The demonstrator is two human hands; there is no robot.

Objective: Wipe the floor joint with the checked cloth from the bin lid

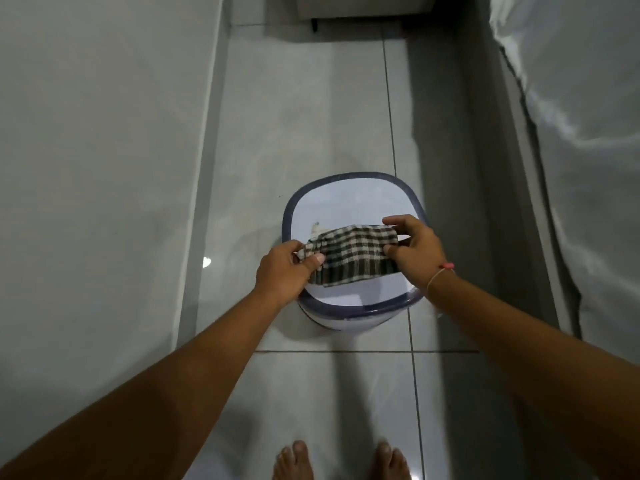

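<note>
Both hands [349, 259] pinch the checked cloth [353, 258], seemingly folded, lengthwise left-to-right.

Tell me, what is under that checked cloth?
The checked cloth lies over the pale bin lid, pinched by the left hand and right hand. The lid surface beneath the cloth is hidden.

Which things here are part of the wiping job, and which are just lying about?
Part of the job:
checked cloth, gripped at its ends by the left hand and right hand
bin lid beneath it
floor joint between the tiles

Just there:
white plastic sheet on the right
grey wall on the left
</note>
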